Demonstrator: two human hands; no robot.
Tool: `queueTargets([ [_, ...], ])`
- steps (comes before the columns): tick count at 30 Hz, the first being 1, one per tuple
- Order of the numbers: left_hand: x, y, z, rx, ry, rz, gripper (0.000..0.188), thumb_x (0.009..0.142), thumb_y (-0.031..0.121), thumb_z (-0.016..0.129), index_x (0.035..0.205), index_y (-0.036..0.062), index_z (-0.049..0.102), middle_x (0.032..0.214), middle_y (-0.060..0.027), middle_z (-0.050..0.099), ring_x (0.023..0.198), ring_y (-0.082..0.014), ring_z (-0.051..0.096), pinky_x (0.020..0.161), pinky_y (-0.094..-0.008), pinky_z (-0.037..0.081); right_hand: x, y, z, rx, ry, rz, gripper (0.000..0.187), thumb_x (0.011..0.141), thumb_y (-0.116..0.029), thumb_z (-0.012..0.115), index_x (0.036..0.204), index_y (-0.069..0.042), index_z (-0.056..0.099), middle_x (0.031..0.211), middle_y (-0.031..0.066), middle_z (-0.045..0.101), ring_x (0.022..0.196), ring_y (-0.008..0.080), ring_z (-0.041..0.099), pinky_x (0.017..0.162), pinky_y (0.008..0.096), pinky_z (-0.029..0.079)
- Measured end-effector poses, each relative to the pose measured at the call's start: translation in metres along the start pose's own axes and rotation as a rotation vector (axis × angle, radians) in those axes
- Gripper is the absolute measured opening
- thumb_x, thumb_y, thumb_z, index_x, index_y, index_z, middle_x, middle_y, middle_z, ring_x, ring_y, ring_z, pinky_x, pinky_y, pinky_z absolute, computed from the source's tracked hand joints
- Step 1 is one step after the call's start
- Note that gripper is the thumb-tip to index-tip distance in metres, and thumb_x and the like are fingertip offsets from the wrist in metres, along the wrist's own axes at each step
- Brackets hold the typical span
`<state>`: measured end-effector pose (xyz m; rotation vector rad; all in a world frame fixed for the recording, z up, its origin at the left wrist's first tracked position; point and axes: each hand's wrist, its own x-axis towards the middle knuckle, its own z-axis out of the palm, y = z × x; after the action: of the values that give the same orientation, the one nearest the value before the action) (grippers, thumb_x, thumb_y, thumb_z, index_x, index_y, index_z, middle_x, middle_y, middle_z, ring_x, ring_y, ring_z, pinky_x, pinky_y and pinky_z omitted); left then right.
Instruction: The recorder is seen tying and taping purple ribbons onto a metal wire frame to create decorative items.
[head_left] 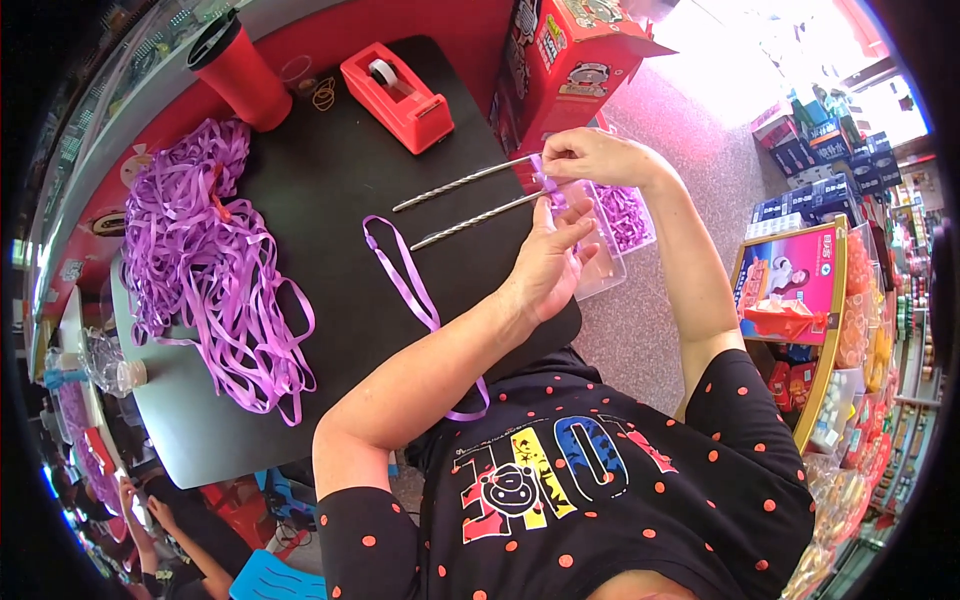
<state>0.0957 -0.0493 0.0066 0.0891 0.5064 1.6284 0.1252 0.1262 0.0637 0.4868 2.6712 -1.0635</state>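
Note:
Two thin metal rods with spiral grooves (470, 182) stick out to the left over the black tabletop, side by side. At their right ends, my right hand (600, 158) pinches a small purple piece (547, 180), its fingers closed. Just below, my left hand (545, 265) has its thumb up against the lower rod and the purple piece. Its other fingers curl, partly apart, and what lies between them is largely hidden. Behind the hands is a clear plastic box (602, 283), with small purple parts (625, 215) beside it. A single purple lanyard (410, 285) trails across the table under my left forearm.
A large heap of purple lanyards (215, 270) covers the table's left side. A red tape dispenser (425, 122), rubber bands (323, 94) and a red cup (245, 80) stand at the back. A red carton (560, 70) rises beyond the table; stacked goods (825, 150) line the right.

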Motion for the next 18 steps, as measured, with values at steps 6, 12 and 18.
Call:
queueTargets([
  [6,0.000,0.001,0.000,-0.011,0.009,0.006,0.062,0.084,0.007,0.065,0.134,0.0210,0.031,0.126,-0.0029,0.044,0.109,-0.0144,0.046,0.090,-0.0355,0.037,0.006,0.000,0.001,-0.120,0.008,0.032,0.027,0.086,-0.028,0.060,0.091,-0.002,0.062,0.082,0.0083,0.062,0.076,0.0154,0.058,0.071,0.0314,0.046],
  [12,0.001,0.001,0.000,0.003,0.003,0.008,0.065,0.083,0.007,0.065,0.135,0.0201,0.029,0.126,-0.0032,0.044,0.110,-0.0149,0.045,0.090,-0.0363,0.037,0.000,-0.007,0.004,-0.168,0.082,0.050,0.027,0.083,-0.027,0.061,0.091,-0.002,0.062,0.083,0.0093,0.063,0.077,0.0192,0.059,0.071,0.0329,0.047],
  [18,0.000,0.001,0.002,0.001,0.018,-0.004,0.066,0.084,0.009,0.065,0.136,0.0202,0.026,0.129,-0.0042,0.044,0.112,-0.0149,0.045,0.091,-0.0369,0.036,-0.005,-0.012,0.011,-0.203,0.221,0.106,0.032,0.080,-0.030,0.066,0.093,-0.001,0.066,0.086,0.0115,0.066,0.079,0.0208,0.063,0.074,0.0342,0.048],
])
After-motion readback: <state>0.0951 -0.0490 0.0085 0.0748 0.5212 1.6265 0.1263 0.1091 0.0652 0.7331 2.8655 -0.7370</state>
